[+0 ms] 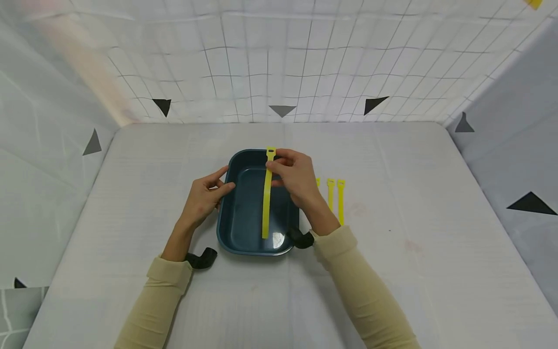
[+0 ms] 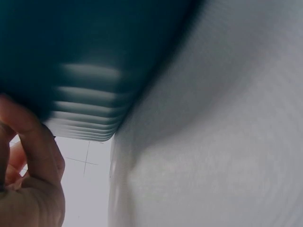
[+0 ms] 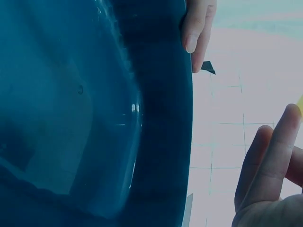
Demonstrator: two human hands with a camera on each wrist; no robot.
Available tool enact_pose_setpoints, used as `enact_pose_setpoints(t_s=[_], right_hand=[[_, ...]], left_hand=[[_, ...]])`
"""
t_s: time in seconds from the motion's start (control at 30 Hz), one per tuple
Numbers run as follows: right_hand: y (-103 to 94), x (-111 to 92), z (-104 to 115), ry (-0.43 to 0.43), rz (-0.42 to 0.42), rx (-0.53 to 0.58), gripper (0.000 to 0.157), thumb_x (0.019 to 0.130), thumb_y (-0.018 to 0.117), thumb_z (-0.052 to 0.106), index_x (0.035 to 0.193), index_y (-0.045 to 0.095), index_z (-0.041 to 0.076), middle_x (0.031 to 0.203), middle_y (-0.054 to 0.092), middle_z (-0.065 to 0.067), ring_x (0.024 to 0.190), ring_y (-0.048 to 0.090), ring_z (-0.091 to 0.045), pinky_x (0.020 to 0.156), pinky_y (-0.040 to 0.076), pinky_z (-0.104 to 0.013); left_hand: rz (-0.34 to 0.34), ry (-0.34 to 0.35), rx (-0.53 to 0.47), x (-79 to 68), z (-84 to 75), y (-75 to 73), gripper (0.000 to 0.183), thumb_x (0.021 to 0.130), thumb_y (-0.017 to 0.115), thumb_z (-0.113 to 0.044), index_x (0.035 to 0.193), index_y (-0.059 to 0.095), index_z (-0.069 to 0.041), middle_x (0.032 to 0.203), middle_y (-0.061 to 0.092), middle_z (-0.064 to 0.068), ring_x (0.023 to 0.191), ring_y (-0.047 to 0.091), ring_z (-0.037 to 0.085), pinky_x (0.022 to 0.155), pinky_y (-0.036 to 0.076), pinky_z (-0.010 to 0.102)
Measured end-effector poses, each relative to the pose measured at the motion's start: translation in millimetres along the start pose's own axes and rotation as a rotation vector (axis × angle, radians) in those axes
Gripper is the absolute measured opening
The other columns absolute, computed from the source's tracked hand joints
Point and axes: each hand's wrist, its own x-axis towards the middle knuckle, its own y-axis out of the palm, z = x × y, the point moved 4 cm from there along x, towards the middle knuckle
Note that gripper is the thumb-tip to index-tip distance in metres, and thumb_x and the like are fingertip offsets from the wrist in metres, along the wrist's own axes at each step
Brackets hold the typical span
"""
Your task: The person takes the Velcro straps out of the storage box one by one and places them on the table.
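Observation:
A dark teal rectangular tray (image 1: 244,213) sits on the white table. My left hand (image 1: 202,196) grips its left rim, thumb over the inner edge and fingers against the outer wall; the left wrist view shows these fingers (image 2: 38,146) beside the tray's wall (image 2: 71,42). Between thumb and fingertips my right hand (image 1: 297,177) pinches a yellow cable strap (image 1: 266,206) near its slotted head. The strap hangs lengthwise above the tray's inside. In the right wrist view only a sliver of yellow strap (image 3: 300,105) shows at the right edge.
Several more yellow straps (image 1: 341,198) lie side by side on the table, right of the tray, partly hidden by my right hand and forearm. Black wrist cameras (image 1: 202,258) stick out from both cuffs. A white gridded sheet (image 1: 279,72) stands behind the table.

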Motion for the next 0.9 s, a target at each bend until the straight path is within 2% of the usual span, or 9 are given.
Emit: enact_pose_setpoints(t_s=[0.57,0.9], right_hand=[[-12.8,-6.1,5.1,-0.012,0.011,-0.009,0.044,0.093,0.067,0.005,0.135,0.056,-0.003,0.100,0.060,-0.012,0.082,0.064,-0.018,0.060,0.057,-0.027],[-25.1,-9.4,7.0,-0.016,-0.006,-0.052,0.046,0.094,0.068,0.007,0.137,0.054,-0.002,0.100,0.058,-0.012,0.080,0.064,-0.018,0.060,0.057,-0.027]], left_hand=[[-0.002,0.005,-0.004,-1.0,-0.6,-0.5,0.056,0.095,0.069,-0.015,0.147,0.047,-0.009,0.083,0.056,0.017,0.045,0.047,0.011,0.042,0.045,0.027],[-0.002,0.006,0.021,0.2,0.6,-0.6,0.056,0.095,0.068,-0.014,0.147,0.048,-0.010,0.083,0.056,0.018,0.045,0.046,0.011,0.042,0.045,0.027]])
